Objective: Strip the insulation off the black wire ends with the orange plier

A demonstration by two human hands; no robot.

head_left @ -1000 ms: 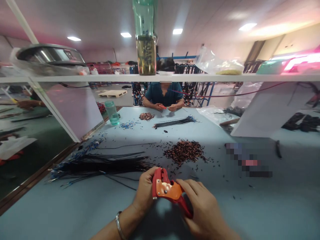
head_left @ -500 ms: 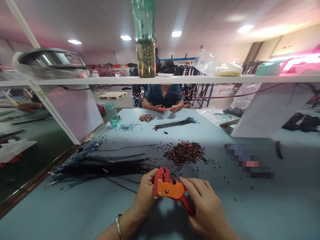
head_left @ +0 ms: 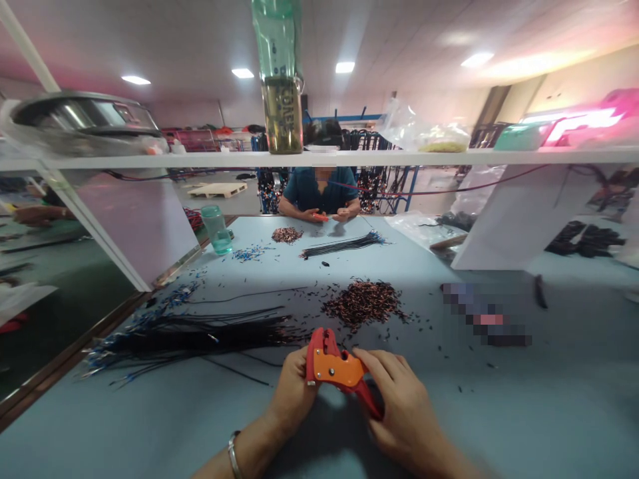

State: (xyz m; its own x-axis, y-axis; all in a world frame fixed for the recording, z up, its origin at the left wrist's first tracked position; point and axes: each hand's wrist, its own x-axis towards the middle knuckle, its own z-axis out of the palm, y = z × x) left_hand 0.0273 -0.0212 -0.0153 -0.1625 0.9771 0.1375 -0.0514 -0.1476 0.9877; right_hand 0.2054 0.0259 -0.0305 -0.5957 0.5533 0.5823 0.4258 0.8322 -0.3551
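Observation:
My right hand (head_left: pixel 399 399) is wrapped round the handles of a red and orange wire stripper (head_left: pixel 342 370), held above the table with its jaw end pointing left and up. Against the jaw end, my left hand (head_left: pixel 294 382) is closed, its fingertips partly behind the tool; whatever they pinch is hidden. Just beyond the hands lies a pile of small black and copper-coloured offcuts (head_left: pixel 367 303). To the left, a bundle of black wires (head_left: pixel 200 336) with blue ends at its far left lies on the table.
A white shelf (head_left: pixel 349 158) spans the table, carrying a green bottle (head_left: pixel 279 86). A co-worker (head_left: pixel 319 193) sits opposite, holding a red tool. A teal cup (head_left: pixel 217 229), a smaller wire bundle (head_left: pixel 344 245) and a blurred-out object (head_left: pixel 486 316) lie around.
The whole view has shifted slightly, so the scene sits a little further left. Both hands and the wire stripper keep nearly the same pose together.

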